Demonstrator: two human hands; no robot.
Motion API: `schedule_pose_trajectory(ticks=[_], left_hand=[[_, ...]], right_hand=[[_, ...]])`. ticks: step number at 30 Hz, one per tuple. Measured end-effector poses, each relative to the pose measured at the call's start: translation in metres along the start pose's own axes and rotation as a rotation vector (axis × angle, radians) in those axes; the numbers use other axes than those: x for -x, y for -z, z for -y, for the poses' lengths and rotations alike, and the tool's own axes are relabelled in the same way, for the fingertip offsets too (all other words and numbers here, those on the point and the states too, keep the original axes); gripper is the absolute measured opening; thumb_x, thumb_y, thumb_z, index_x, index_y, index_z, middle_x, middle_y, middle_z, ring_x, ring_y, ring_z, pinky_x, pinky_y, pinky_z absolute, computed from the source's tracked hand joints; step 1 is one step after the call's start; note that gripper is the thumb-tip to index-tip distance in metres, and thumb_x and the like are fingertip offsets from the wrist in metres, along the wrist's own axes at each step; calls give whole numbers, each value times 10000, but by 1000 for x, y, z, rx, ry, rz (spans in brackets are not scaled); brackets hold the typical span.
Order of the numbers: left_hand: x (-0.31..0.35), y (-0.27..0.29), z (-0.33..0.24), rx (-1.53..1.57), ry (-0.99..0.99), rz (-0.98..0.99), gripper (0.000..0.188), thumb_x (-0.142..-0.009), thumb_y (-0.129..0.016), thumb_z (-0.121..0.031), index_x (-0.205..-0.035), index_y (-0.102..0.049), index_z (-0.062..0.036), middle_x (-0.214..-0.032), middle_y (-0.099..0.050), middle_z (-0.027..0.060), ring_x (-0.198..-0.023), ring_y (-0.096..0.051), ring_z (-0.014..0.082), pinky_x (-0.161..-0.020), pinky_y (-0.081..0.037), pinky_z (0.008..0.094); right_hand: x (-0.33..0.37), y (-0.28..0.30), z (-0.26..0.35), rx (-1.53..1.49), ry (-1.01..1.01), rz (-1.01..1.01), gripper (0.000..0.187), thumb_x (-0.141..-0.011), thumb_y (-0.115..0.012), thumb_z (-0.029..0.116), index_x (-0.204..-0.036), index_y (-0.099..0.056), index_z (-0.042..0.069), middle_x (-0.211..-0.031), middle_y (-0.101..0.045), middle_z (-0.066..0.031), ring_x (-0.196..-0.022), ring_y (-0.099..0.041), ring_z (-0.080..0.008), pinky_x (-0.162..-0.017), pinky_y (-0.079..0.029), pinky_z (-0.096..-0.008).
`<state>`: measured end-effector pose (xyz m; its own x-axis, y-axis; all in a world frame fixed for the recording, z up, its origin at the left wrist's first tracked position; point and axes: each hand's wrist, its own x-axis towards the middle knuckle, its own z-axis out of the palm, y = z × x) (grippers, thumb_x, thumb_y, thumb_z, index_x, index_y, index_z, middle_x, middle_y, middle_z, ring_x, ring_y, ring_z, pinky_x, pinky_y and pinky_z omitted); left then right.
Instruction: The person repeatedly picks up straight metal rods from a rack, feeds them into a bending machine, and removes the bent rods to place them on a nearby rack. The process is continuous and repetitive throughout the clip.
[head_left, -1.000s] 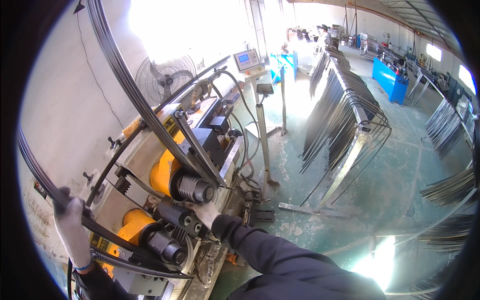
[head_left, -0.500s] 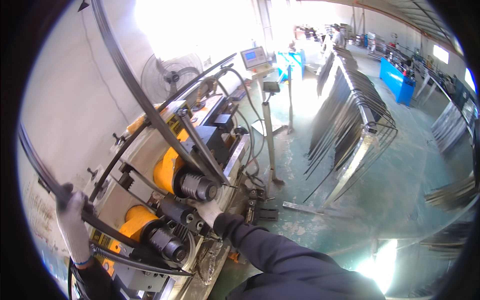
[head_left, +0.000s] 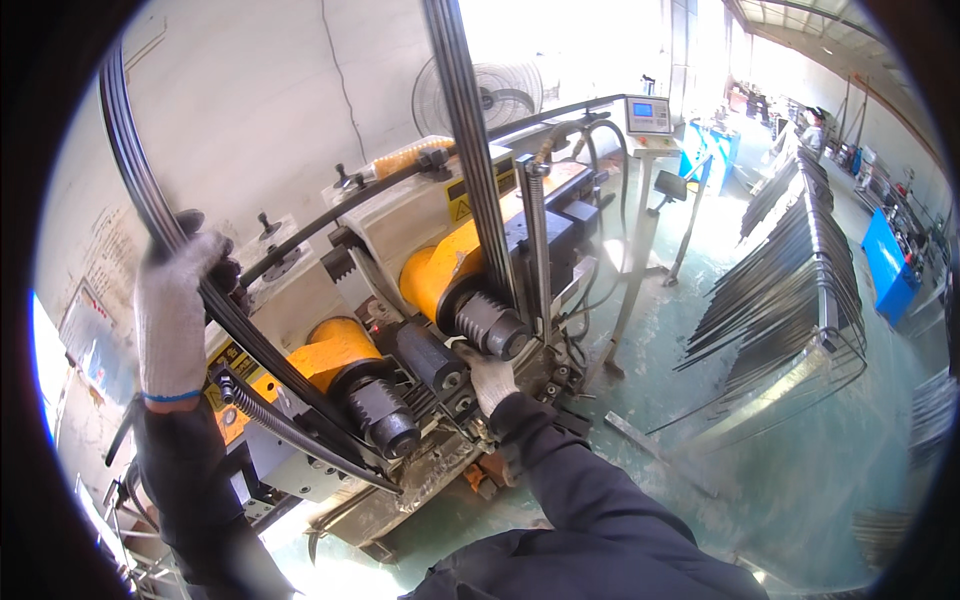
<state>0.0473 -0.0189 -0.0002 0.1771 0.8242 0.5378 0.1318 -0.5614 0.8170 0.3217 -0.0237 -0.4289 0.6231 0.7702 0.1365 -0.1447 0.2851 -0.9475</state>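
Bars stay clasped in the left grip, running above and below it, though the view swings leftward, so the hold seems steady; whether the right grip, a roller just beside it, is closed cannot be told.

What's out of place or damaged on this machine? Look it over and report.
The machine's front ledge looks grimy and scuffed, unlike the cleaner pale housing behind it. Nothing else clearly stands out.

Bright daylight | window blown out behind fan | glare on floor | fisheye-curved edges, dark rim
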Motion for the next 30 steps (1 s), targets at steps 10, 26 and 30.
schedule_pose_trajectory(ticks=[10,26,30], left_hand=[[13,36,36,3,81,187,345,-951,-664,-8,-1295,-645,25,-1037,-756,112,-951,-751,215,-888,-618,343],[18,39,26,-153,78,192,495,-915,-796,-171,-1345,-618,-3,-1071,-760,112,-1007,-752,229,-949,-632,397],[20,36,22,-171,105,173,468,-918,-796,-128,-1338,-634,0,-1080,-772,114,-1030,-767,231,-991,-631,399]], right_hand=[[18,-7,-9,-142,-105,-47,290,-1008,-775,94,-1270,-734,-23,-1143,-786,-71,-1021,-700,-187,-937,-533,-356],[14,-7,-14,-138,57,34,307,-1040,-766,121,-1280,-710,-62,-1212,-795,-148,-1088,-728,-271,-991,-534,-410],[20,-5,-6,-57,54,22,331,-1050,-775,150,-1296,-705,-60,-1219,-793,-150,-1120,-721,-288,-1019,-522,-429]])
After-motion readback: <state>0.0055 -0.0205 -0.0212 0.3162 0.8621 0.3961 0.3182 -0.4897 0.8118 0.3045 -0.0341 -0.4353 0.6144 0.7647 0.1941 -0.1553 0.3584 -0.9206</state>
